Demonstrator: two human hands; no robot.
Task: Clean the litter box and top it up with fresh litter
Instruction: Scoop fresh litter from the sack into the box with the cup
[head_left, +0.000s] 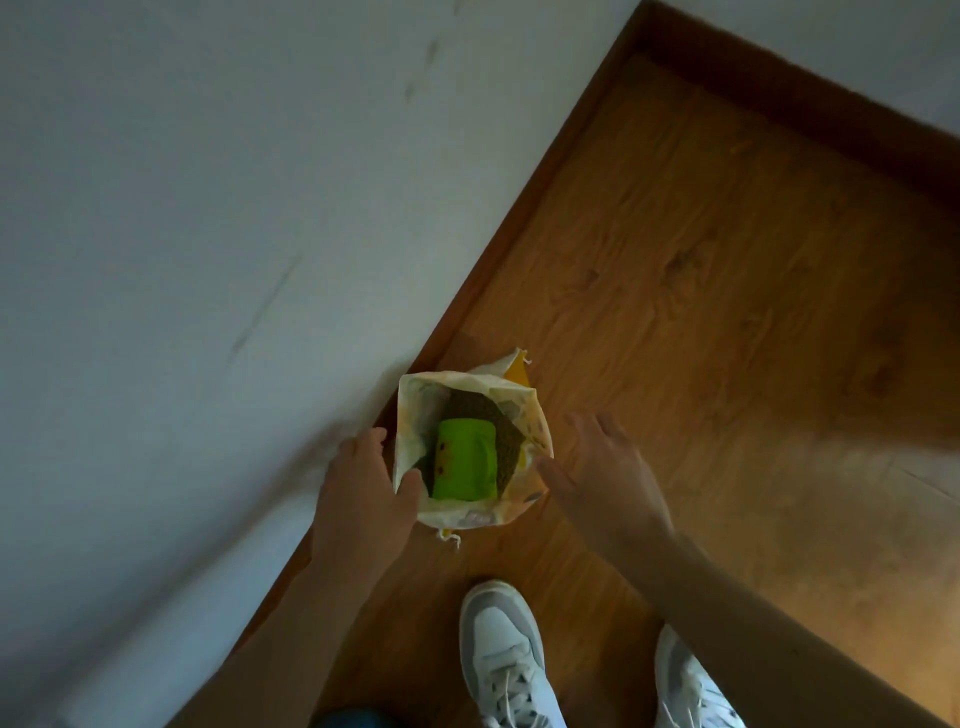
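An open litter bag (470, 506), pale with yellow print, stands on the wooden floor against the white wall. Inside it a bright green scoop cup (465, 460) lies on dark brown litter (506, 431). My left hand (363, 493) is at the bag's left rim, thumb touching the rim's edge and fingers along the outside. My right hand (605, 467) hovers at the bag's right side with fingers straight and spread, holding nothing. The litter box is not in view.
A white wall (208, 260) runs along the left with a brown skirting board (519, 208). Wooden floor (727, 312) stretches to the right of the bag. My two white sneakers (506, 660) stand just behind the bag.
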